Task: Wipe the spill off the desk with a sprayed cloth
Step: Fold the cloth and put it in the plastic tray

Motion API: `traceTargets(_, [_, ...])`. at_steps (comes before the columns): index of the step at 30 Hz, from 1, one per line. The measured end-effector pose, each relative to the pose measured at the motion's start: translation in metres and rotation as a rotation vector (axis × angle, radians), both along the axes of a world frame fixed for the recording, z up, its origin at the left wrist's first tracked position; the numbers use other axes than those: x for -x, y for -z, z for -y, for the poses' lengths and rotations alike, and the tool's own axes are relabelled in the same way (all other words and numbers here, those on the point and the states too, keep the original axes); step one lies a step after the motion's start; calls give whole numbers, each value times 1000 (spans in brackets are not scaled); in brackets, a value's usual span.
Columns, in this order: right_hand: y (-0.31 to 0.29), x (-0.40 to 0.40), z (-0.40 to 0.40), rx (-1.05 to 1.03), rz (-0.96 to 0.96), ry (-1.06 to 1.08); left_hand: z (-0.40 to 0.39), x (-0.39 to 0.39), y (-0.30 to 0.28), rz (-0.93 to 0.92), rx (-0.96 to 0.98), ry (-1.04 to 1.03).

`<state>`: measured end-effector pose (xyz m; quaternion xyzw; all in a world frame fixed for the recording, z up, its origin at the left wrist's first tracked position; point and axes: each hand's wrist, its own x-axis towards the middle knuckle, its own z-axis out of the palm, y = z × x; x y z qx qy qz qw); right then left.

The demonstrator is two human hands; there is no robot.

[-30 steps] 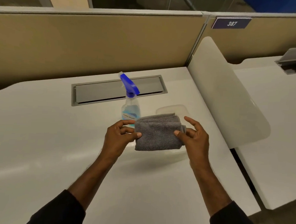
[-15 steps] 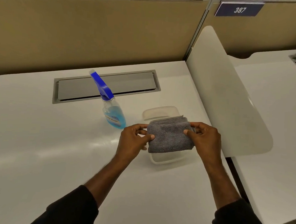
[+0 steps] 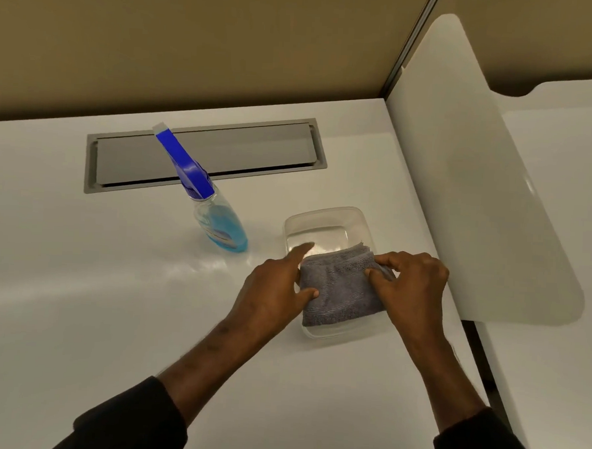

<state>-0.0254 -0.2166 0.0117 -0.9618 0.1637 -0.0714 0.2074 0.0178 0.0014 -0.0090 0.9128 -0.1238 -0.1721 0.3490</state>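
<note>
- Folded grey microfibre cloth (image 3: 342,288) sits over the near half of a clear, shallow plastic container (image 3: 325,219) on the white desk (image 3: 112,300); whether it rests on the rim or hangs just above — cannot tell.
- Left hand (image 3: 274,292) at the cloth's 9 o'clock edge: thumb pressed on the fabric, index finger stretched out toward 12 over the container, so half spread, half pinching the cloth.
- Right hand (image 3: 411,292) at the 3 o'clock edge, fingers curled and pinching the cloth's upper corner.
- Clear spray bottle of blue liquid with a blue trigger head (image 3: 219,227) stands upright at 10 o'clock from the cloth, near but apart, untouched.
- No spill can be made out on the desk; only glare at 9 o'clock.
- Step in hand, as I read it — handling the cloth at the container, either fetching it or putting it away; not spraying.
- Next move, if fetching: free one hand for the bottle, hold the cloth clear in the other and wet it before wiping.
</note>
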Motion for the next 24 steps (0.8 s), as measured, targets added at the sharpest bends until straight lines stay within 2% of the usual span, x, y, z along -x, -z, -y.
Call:
traceTargets(3, [8,2,-5,57,14,-21,2,-3,2,76,-86,92])
traceTargets(14, [43,17,-20,295,3,-65,11,5,17,151,-238,234])
traceTargets(19, [37,15,-24,352,-67,-72,9,15,17,209,-201,177])
traceTargets(24, [23,18,-31,385,-60,-144,-2,23,18,156,-167,103])
